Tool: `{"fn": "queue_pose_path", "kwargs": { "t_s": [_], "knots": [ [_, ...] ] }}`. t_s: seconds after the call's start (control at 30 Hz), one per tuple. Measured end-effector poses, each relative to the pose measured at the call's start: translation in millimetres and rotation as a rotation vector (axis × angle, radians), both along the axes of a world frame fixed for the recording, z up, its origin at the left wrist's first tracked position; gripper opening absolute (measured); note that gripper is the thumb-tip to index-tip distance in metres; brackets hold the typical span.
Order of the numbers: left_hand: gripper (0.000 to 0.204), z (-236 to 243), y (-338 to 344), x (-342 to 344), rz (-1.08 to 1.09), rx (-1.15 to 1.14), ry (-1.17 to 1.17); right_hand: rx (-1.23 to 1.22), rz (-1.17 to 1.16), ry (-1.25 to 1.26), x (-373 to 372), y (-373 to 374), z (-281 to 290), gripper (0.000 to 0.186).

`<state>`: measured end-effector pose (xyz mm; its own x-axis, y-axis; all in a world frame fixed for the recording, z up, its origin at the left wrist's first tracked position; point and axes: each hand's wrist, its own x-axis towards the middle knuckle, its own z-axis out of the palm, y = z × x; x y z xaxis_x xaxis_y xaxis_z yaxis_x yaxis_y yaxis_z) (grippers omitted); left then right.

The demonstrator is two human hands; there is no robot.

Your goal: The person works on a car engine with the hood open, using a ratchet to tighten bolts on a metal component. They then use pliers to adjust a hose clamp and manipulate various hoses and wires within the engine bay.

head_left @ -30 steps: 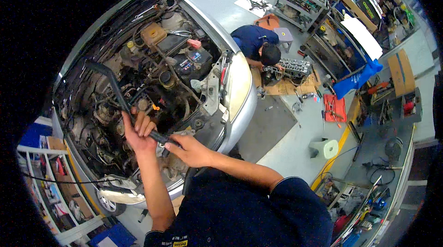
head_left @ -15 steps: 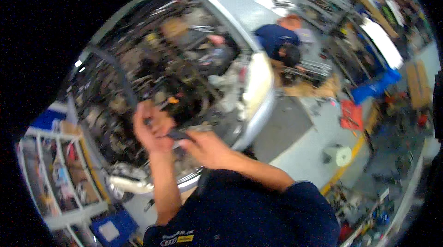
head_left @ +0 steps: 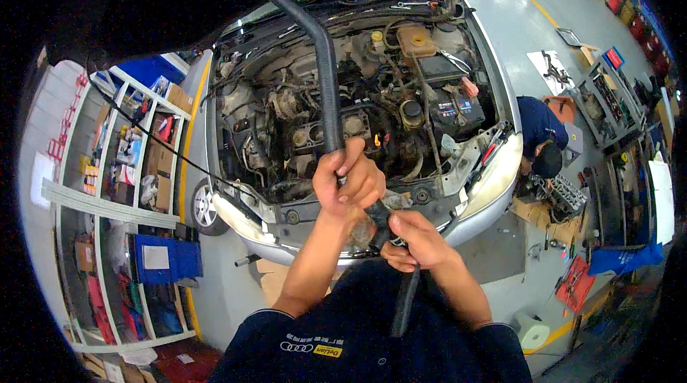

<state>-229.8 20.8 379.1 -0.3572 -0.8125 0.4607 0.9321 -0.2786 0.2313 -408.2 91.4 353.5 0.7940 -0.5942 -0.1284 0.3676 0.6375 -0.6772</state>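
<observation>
A bent black rubber hose rises in front of me over the engine bay. Its lower stretch is wrapped by the fingers of my left hand. Below that, a dark branching joint joins the hose, with a dull, pale roundish part beside it. My right hand is closed around this lower portion, thumb on top. A thinner black hose end hangs beneath the right hand, in front of my shirt. Just what the right fingertips press on is hidden.
Ahead lies the car's open engine bay, with pliers and a battery on the right. Shelves stand left. At right a co-worker crouches by an engine part; a red tool case lies on the floor.
My view has turned and steadied, so the car now sits upright and central. Both hands stay closed on the hose, which now stands higher and plainer in view.
</observation>
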Motion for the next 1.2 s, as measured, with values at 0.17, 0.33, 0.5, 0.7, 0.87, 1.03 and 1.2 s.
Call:
{"fn": "queue_pose_path", "kwargs": {
  "t_s": [0.17,0.33,0.5,0.7,0.87,1.03,1.2],
  "knots": [
    [0.036,-28,-12,14,0.032,0.247,-0.158,0.036,-0.144,0.128,17,-7,-25,0.041],
    [0.069,-58,-24,15,0.306,0.478,-0.501,-0.045,-0.269,0.275,16,-17,-53,0.044],
    [0.075,-114,-19,41,0.376,0.561,-0.699,0.051,-0.346,0.401,20,-16,-77,0.039],
    [0.06,-131,-1,49,0.391,0.516,-0.883,-0.036,-0.389,0.428,19,-24,-101,0.044],
    [0.048,-143,2,45,0.429,0.585,-0.929,0.068,-0.367,0.39,23,-31,-108,0.053],
    [0.045,-148,-2,48,0.457,0.616,-0.976,0.094,-0.386,0.437,32,-32,-110,0.054],
    [0.044,-133,-2,47,0.532,0.627,-1.228,-0.001,-0.413,0.534,42,-31,-126,0.048]
  ]
}}
